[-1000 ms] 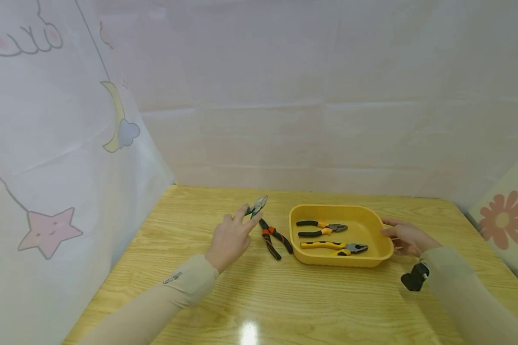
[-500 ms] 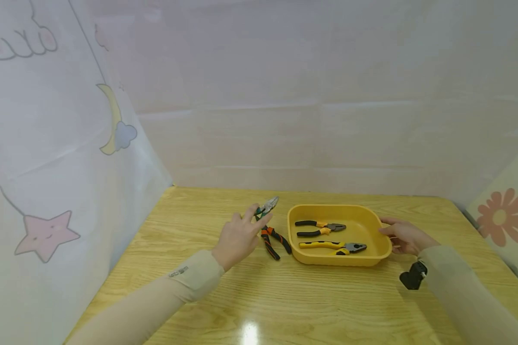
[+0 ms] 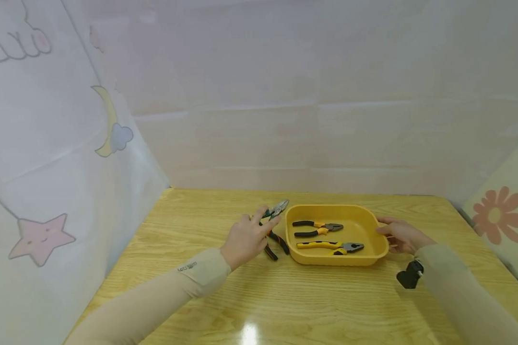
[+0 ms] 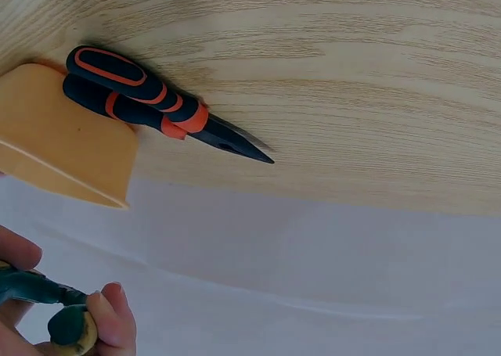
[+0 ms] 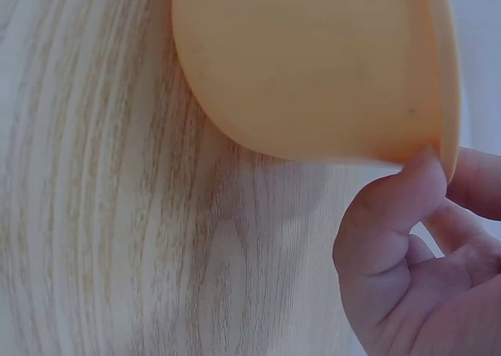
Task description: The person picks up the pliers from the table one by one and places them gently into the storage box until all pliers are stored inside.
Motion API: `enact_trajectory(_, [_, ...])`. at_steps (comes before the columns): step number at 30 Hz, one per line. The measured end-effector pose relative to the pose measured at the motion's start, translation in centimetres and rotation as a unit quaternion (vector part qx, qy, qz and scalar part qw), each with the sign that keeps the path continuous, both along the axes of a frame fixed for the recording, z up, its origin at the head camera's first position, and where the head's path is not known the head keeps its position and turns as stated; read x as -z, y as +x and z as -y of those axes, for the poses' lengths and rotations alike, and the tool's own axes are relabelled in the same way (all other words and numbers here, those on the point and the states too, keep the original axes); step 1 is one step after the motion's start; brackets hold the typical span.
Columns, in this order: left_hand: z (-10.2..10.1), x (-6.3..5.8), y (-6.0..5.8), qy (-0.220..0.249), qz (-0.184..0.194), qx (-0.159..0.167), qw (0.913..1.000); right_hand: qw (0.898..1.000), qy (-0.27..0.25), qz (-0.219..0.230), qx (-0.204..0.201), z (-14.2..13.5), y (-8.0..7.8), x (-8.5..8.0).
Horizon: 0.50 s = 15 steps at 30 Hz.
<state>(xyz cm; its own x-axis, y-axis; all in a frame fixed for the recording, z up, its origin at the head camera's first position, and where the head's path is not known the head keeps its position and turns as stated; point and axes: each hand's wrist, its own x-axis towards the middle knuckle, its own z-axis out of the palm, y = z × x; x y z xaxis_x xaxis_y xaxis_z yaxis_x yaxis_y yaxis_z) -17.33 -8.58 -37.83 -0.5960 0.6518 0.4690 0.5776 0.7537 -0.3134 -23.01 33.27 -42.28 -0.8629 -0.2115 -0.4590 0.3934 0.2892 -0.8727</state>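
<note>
My left hand (image 3: 247, 239) grips green-handled pliers (image 3: 279, 208) by the handles, their metal jaws pointing up and right near the left rim of a yellow tray (image 3: 336, 260). In the left wrist view the green handles (image 4: 31, 286) sit between thumb and fingers. Below that hand, black-and-orange pliers (image 4: 149, 98) lie on the table against the tray's side, partly covered by the hand in the head view. My right hand (image 3: 402, 235) pinches the tray's right rim between thumb and fingers. Inside the tray lie black-and-orange-handled pliers (image 3: 318, 229) and yellow-and-black pliers (image 3: 330, 246).
The wooden table (image 3: 285, 302) reaches back to a pale cloth backdrop (image 3: 250, 96). Printed cloth also hangs along the left and right sides. A black wrist-camera mount (image 3: 410, 275) hangs under the right wrist, close to the table.
My left hand has carried the green-handled pliers rightward, over the pliers on the table and up to the tray's left rim. My right hand keeps its hold on the tray.
</note>
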Motion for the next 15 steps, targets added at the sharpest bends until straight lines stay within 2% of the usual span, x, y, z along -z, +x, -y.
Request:
enact_trajectory(8, [-0.3, 0.4, -0.6, 0.000, 0.006, 0.028, 0.9996, 1.000, 0.002, -0.004, 0.000, 0.0, 0.0, 0.1])
enact_trajectory(15, [-0.4, 0.5, -1.2, -0.031, -0.003, 0.038, 0.9988, 1.000, 0.003, -0.005, -0.005, 0.0, 0.0, 0.1])
